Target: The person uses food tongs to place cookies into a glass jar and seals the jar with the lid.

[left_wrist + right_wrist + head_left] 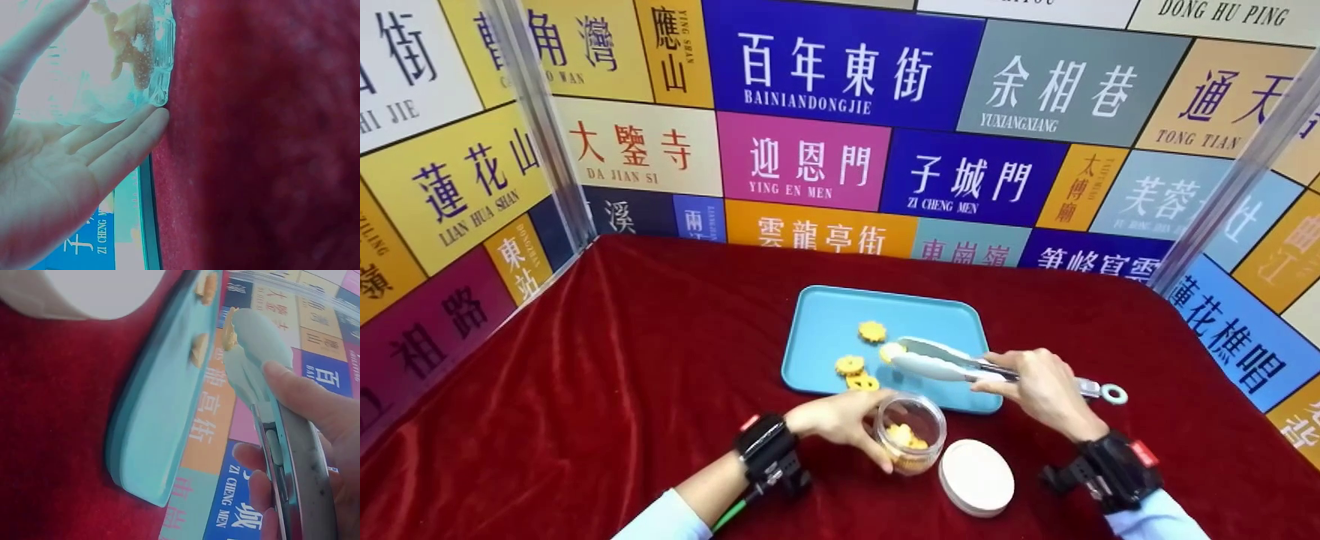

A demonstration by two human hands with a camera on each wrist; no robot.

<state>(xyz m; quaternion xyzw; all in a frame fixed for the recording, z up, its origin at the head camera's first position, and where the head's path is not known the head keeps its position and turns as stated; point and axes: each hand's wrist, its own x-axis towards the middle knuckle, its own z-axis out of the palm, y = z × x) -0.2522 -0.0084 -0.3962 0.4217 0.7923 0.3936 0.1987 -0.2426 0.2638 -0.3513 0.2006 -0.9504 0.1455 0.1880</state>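
Observation:
A small clear jar [911, 431] with yellow flower-shaped cookies inside stands open on the red cloth. My left hand [844, 421] grips its left side; in the left wrist view the jar [101, 62] lies against my palm and fingers [121, 143]. My right hand [1026, 384] holds pale blue tongs [952, 364] over the blue tray [825, 315]. The tong tips pinch one cookie [891, 351], and the right wrist view shows that cookie [229, 334] between the tongs [259, 354]. Three more cookies [872, 331] lie loose on the tray.
The jar's white lid [976, 477] lies flat on the cloth just right of the jar, below my right hand. Red velvet cloth [622, 360] covers the table. Sign-covered walls [825, 150] close in the back and both sides.

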